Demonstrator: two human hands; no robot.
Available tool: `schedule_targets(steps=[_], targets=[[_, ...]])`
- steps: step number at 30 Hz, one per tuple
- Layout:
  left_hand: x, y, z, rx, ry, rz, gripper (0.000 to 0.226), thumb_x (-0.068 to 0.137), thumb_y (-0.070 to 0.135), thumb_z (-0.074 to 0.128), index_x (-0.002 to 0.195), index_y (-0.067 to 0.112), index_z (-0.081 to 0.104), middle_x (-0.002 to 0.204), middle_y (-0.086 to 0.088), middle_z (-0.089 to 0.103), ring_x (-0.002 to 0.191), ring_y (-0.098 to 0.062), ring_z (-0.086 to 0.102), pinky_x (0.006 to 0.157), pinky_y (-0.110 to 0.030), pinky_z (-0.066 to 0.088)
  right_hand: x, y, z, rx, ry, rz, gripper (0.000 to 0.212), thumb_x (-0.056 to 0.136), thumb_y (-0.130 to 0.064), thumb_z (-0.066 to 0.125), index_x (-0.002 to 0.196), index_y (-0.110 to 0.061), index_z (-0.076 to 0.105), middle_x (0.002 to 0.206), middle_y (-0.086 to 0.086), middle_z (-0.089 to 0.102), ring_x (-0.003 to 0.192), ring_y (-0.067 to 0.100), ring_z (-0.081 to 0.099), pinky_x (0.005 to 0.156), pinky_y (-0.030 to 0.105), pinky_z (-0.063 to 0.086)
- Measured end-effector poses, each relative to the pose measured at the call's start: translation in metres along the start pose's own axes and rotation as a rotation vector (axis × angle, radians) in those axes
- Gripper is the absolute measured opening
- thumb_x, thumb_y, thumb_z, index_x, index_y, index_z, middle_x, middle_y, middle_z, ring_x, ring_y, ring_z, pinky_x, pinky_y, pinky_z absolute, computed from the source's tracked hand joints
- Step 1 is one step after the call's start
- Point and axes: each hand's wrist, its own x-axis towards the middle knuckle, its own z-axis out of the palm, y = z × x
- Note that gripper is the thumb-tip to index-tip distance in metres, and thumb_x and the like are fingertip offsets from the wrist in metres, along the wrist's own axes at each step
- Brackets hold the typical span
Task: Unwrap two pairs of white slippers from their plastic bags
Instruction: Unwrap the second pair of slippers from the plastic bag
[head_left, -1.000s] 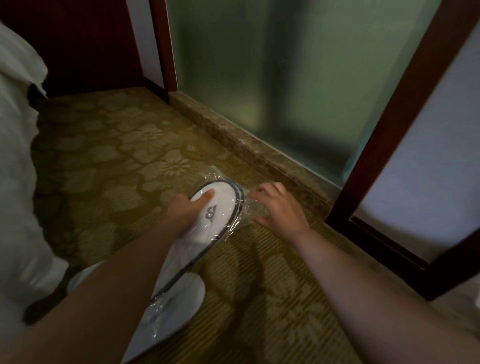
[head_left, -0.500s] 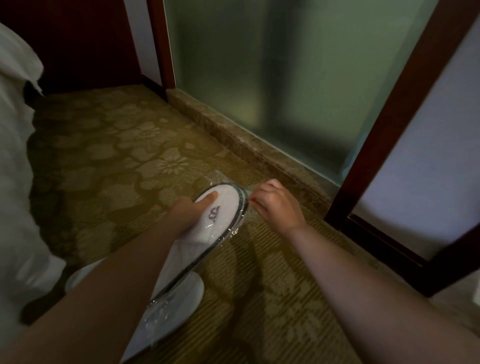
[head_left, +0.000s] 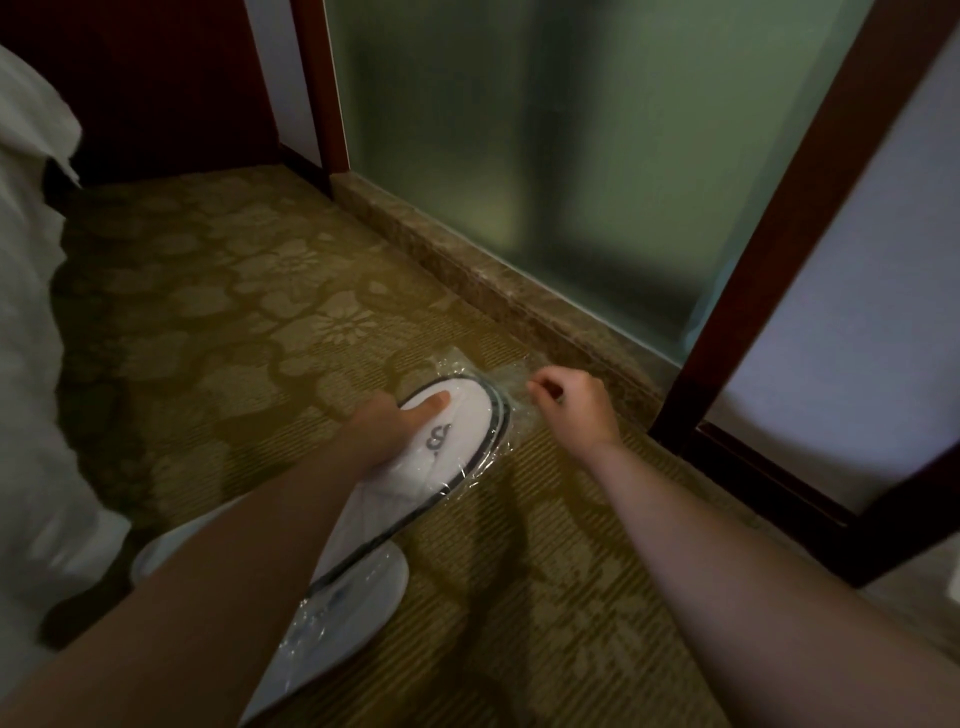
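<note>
Slippers (head_left: 457, 426) from 1 pair were up off the carpet (head_left: 234, 312), sealed in their plastic bag (head_left: 511, 384). The left hand (head_left: 384, 431) gripped them, thumb (head_left: 426, 408) flat on the toe; the rest of that hand was hidden underneath. Long axis ran from the heel by the left forearm out to the toe, which pointed far-right, straight at the right hand (head_left: 571, 410). So the right hand was nearer the loose bag end poking past the toe. Its fingers (head_left: 537, 387) were pinched narrow on that film, looked like. Pulling away from the toe seemed the obvious move. The 2nd pair (head_left: 358, 597) lay wrapped on the carpet, under the left forearm.
</note>
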Motion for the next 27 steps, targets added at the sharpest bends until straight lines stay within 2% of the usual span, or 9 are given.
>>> schedule_targets(steps=[4,6,10,14,17,20,22,24,27], targets=[[0.002,-0.001,0.001,-0.006,0.011,0.021,0.086,0.072,0.074,0.053,0.116,0.001,0.064,0.114,-0.022,0.066,0.107,-0.035,0.061,0.09,-0.034,0.045,0.001,0.008,-0.002,0.074,0.043,0.097,0.019,0.092,-0.022,0.056,0.09,-0.008,0.069,0.083,0.004,0.066,0.075,0.016,0.058,0.058,0.023,0.04],[0.0,0.0,0.002,-0.002,-0.002,0.032,0.084,0.072,0.073,0.053,0.114,0.002,0.065,0.11,-0.02,0.068,0.104,-0.034,0.062,0.087,-0.032,0.045,0.001,0.01,-0.001,0.107,0.064,0.136,0.02,0.092,-0.022,0.056,0.086,-0.007,0.069,0.08,0.006,0.066,0.074,0.018,0.058,0.061,0.025,0.042],[-0.002,0.003,0.003,0.023,-0.023,0.06,0.099,0.052,0.09,0.044,0.101,0.008,0.069,0.096,-0.014,0.07,0.091,-0.03,0.065,0.091,-0.042,0.051,0.003,0.014,0.002,0.203,0.089,0.252,0.02,0.092,-0.023,0.055,0.083,-0.011,0.068,0.077,0.004,0.065,0.072,0.018,0.058,0.065,0.029,0.044],[-0.003,0.005,0.003,0.076,-0.009,0.112,0.088,0.057,0.086,0.045,0.094,0.01,0.07,0.091,-0.013,0.07,0.088,-0.028,0.065,0.09,-0.042,0.052,0.004,0.012,0.002,0.208,0.103,0.326,0.016,0.092,-0.023,0.054,0.086,-0.015,0.066,0.08,0.001,0.062,0.076,0.019,0.057,0.055,0.021,0.036],[-0.003,0.003,0.005,0.184,-0.011,0.145,0.091,0.055,0.089,0.039,0.094,0.013,0.069,0.085,-0.008,0.069,0.082,-0.023,0.064,0.085,-0.037,0.052,0.002,0.004,-0.002,0.203,-0.012,0.242,0.021,0.092,-0.025,0.055,0.107,-0.011,0.062,0.09,-0.001,0.059,0.083,0.015,0.054,0.056,0.016,0.036],[-0.003,-0.001,0.006,0.279,-0.033,0.186,0.084,0.056,0.089,0.037,0.09,0.019,0.067,0.077,-0.002,0.065,0.078,-0.022,0.063,0.076,-0.033,0.051,-0.001,-0.007,-0.002,0.102,-0.153,0.088,0.036,0.089,-0.032,0.059,0.118,-0.012,0.058,0.101,-0.002,0.062,0.09,0.011,0.056,0.075,0.02,0.045],[-0.003,-0.001,0.006,0.28,-0.051,0.207,0.085,0.055,0.09,0.037,0.093,0.021,0.068,0.081,-0.005,0.07,0.08,-0.024,0.065,0.079,-0.036,0.054,-0.003,-0.012,0.003,-0.013,-0.215,0.006,0.037,0.087,-0.034,0.062,0.117,-0.013,0.059,0.101,-0.002,0.064,0.088,0.01,0.057,0.076,0.02,0.045],[-0.003,-0.001,0.008,0.278,-0.06,0.228,0.082,0.058,0.088,0.04,0.099,0.022,0.068,0.087,-0.008,0.073,0.082,-0.025,0.066,0.08,-0.035,0.054,-0.003,-0.014,0.009,-0.102,-0.239,-0.04,0.026,0.088,-0.03,0.061,0.109,-0.014,0.062,0.099,0.0,0.067,0.088,0.014,0.062,0.075,0.023,0.047],[-0.005,0.003,0.011,0.243,-0.074,0.268,0.06,0.075,0.069,0.054,0.103,0.018,0.068,0.097,-0.01,0.073,0.084,-0.023,0.062,0.075,-0.028,0.043,0.0,-0.014,0.014,-0.117,-0.155,-0.023,0.014,0.091,-0.02,0.056,0.095,-0.012,0.066,0.094,0.007,0.071,0.089,0.023,0.066,0.073,0.027,0.047]])
